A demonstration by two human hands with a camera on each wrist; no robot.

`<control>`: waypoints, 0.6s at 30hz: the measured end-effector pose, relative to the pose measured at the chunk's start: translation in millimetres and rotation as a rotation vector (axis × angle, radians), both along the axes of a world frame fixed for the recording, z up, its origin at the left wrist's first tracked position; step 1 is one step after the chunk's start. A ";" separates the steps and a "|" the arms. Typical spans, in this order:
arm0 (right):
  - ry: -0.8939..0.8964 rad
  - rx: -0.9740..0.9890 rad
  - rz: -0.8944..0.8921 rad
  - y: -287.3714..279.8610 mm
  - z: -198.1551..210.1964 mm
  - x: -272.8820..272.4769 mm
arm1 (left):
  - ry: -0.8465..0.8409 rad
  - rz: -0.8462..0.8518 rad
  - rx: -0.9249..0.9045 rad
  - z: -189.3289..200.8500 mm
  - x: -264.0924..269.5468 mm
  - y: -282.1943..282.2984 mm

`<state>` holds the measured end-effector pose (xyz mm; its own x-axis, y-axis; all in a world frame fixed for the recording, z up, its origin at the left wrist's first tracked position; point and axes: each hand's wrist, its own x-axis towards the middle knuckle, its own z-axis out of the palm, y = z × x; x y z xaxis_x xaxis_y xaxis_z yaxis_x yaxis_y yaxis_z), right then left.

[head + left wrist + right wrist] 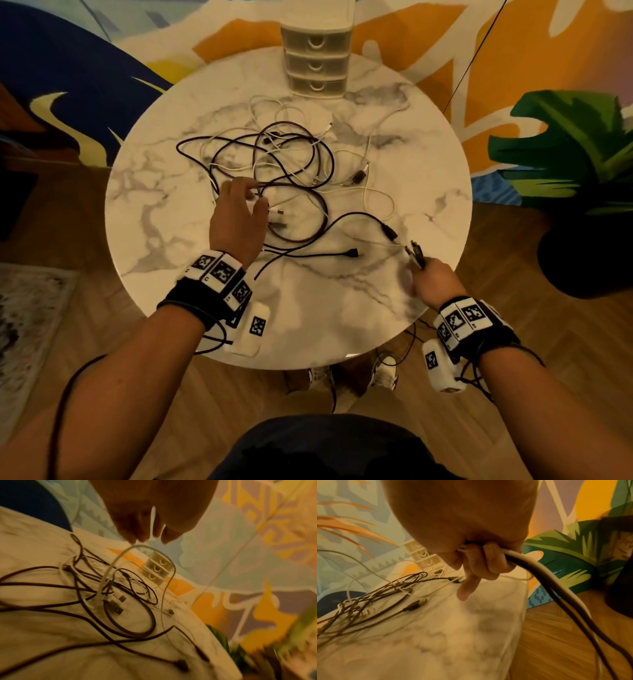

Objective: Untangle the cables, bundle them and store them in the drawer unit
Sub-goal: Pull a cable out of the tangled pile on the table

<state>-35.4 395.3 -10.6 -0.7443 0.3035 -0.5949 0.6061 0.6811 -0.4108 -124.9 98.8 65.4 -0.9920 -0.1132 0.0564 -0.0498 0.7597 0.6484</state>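
Observation:
A tangle of dark and white cables (284,171) lies in the middle of the round marble table (308,308). My left hand (255,198) hovers over its near side and pinches a white cable (120,555), which rises in a loop from the tangle (111,595) to the fingertips (133,536). Near the table's right edge my right hand (419,270) grips a white and a dark cable (556,582); their plugs (414,251) stick out past the fist, and the index finger (465,588) points down. The cream three-drawer unit (317,51) stands at the far edge, drawers closed.
Two dark plug ends (352,253) (390,233) lie loose between the hands. A green-leaved plant (582,154) in a dark pot (582,257) stands right of the table. A pale rug (27,325) lies left on the wood floor. The cables (590,635) held by my right hand trail down off the table.

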 end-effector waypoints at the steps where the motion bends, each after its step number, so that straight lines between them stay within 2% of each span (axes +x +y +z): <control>1: 0.014 0.000 -0.009 2.3 0.2 -1.1 | 0.125 -0.029 -0.055 0.7 3.8 6.5; 2: 0.021 -0.007 -0.012 2.4 1.7 -2.0 | 0.252 -0.145 -0.092 1.5 8.5 16.8; 3: 0.027 -0.016 -0.017 3.3 -0.2 -2.3 | 0.331 -0.330 -0.138 0.9 14.8 31.5; 4: 0.027 -0.027 -0.026 3.4 -0.4 -1.8 | 0.340 -0.547 -0.216 -4.4 20.9 47.3; 5: 0.031 -0.041 -0.034 3.2 -1.5 -1.5 | 0.249 -0.718 -0.312 -9.9 27.7 63.4; 6: 0.029 -0.049 -0.042 3.2 -3.0 -0.1 | 0.076 -0.780 -0.391 -20.5 31.3 77.0; 8: 0.038 -0.055 -0.047 4.2 -5.9 2.9 | -0.272 -0.654 -0.476 -45.5 26.4 89.8; 10: 0.042 -0.073 -0.056 5.4 -9.5 5.2 | -0.474 -0.506 -0.416 -64.1 13.1 87.8; 14: 0.046 -0.121 -0.085 5.8 -11.4 7.1 | -0.606 -0.452 -0.268 -75.6 -6.1 82.1; 16: 0.050 -0.141 -0.101 6.9 -11.9 6.2 | -0.650 -0.528 -0.306 -76.6 -5.0 82.9; 18: 0.049 -0.160 -0.118 8.3 -11.5 4.4 | -0.593 -0.584 -0.269 -76.7 -0.6 84.9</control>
<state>-30.9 403.6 -22.1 -0.7388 0.2944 -0.6062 0.6540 0.5304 -0.5394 -125.5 183.7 -11.3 -0.7617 0.3652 -0.5352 0.1227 0.8924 0.4343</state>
